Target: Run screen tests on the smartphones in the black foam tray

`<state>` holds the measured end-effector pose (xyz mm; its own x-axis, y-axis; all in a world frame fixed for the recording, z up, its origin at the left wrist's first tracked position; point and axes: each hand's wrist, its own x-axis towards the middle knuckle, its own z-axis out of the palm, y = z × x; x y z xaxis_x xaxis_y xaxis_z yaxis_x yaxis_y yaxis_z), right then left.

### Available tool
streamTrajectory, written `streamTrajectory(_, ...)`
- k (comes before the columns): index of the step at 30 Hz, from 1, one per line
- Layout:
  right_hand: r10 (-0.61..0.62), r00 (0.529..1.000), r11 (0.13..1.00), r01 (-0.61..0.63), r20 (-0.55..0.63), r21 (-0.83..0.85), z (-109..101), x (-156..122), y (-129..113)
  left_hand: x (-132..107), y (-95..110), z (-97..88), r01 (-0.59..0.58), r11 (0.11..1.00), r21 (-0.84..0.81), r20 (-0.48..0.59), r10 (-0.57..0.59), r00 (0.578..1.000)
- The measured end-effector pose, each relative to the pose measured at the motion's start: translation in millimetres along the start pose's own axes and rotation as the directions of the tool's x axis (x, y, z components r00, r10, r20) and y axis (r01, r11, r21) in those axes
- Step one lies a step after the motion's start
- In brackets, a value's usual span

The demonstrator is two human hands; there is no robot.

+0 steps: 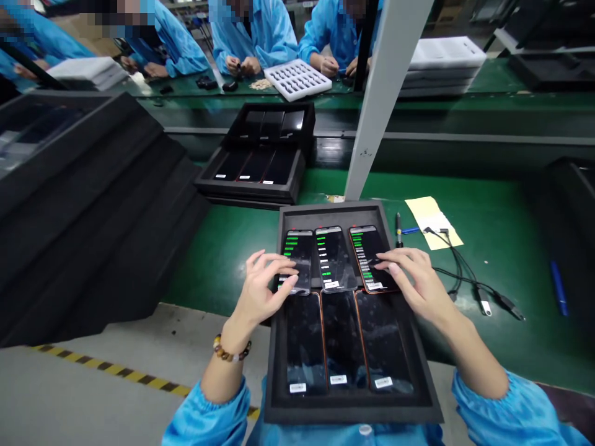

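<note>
A black foam tray (353, 414) in front of me holds two rows of smartphones. In its upper row, the left phone (297, 248), the middle phone (335, 257) and the right phone (365, 254) are lit, with green and white lines of text. The lower phones, such as the lower middle phone (344, 337), have dark screens and white labels. My left hand (264, 285) is open, its fingers over the left lit phone. Over the right lit phone, my right hand (418, 282) is open with fingers stretched out. Whether the fingertips touch the glass I cannot tell.
Stacked black trays (93, 217) rise at the left; another phone tray (253, 192) lies behind. Cables (465, 272), a yellow paper (430, 217) and a blue pen (559, 288) are on the right. A grey post (385, 93) stands ahead. Co-workers in blue sit across, near a white tray (297, 80).
</note>
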<state>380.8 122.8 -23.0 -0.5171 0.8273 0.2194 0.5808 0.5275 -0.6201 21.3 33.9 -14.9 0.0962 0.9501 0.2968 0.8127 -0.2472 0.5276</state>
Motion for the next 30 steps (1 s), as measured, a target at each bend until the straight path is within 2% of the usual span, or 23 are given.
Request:
streamTrajectory(2, -0.024, 1.0, 1.0, 0.024, 0.004, 0.018, 2, 8, -6, 10, 10, 3.6, -0.016, 1.0, -0.022, 0.047, 0.017, 0.999)
streamTrajectory(4, -0.032, 0.999, 0.999, 0.032, 0.011, 0.022, 5, 18, -8, 24, 22, 10.5, -0.05, 0.998, -0.032, 0.142, 0.054, 0.988)
streamTrajectory(8, 0.063, 0.997, 0.997, -0.062, -0.04, 0.042, 4, 25, 6, 44, 42, 21.6, -0.097, 0.992, -0.079, 0.279, 0.115, 0.953)
streamTrajectory(11, 0.124, 0.99, 0.988, -0.116, -0.073, 0.099, 0, 15, 23, 44, 44, 18.0, -0.077, 0.978, -0.193, 0.357, 0.144, 0.923)
streamTrajectory(13, 0.139, 0.987, 0.983, -0.127, -0.083, 0.133, 0, 6, 31, 39, 39, 11.5, -0.048, 0.964, -0.263, 0.372, 0.147, 0.916)
streamTrajectory(15, 0.147, 0.985, 0.979, -0.132, -0.086, 0.157, 1, -2, 34, 33, 30, 5.0, -0.021, 0.962, -0.271, 0.311, 0.108, 0.944)
streamTrajectory(18, 0.16, 0.982, 0.973, -0.14, -0.097, 0.182, 4, -6, 35, 24, 9, -0.3, 0.026, 0.984, -0.176, 0.13, -0.003, 0.991)
streamTrajectory(21, 0.156, 0.983, 0.971, -0.134, -0.099, 0.199, 6, -6, 32, 14, -12, -0.2, 0.089, 0.994, -0.067, 0.006, -0.089, 0.996)
streamTrajectory(25, 0.13, 0.988, 0.972, -0.11, -0.086, 0.206, 7, -4, 30, 2, -25, 2.5, 0.127, 0.992, -0.02, -0.006, -0.127, 0.992)
streamTrajectory(30, 0.127, 0.989, 0.976, -0.111, -0.075, 0.189, 8, -2, 28, -9, -23, 1.1, 0.088, 0.996, -0.023, -0.007, -0.089, 0.996)
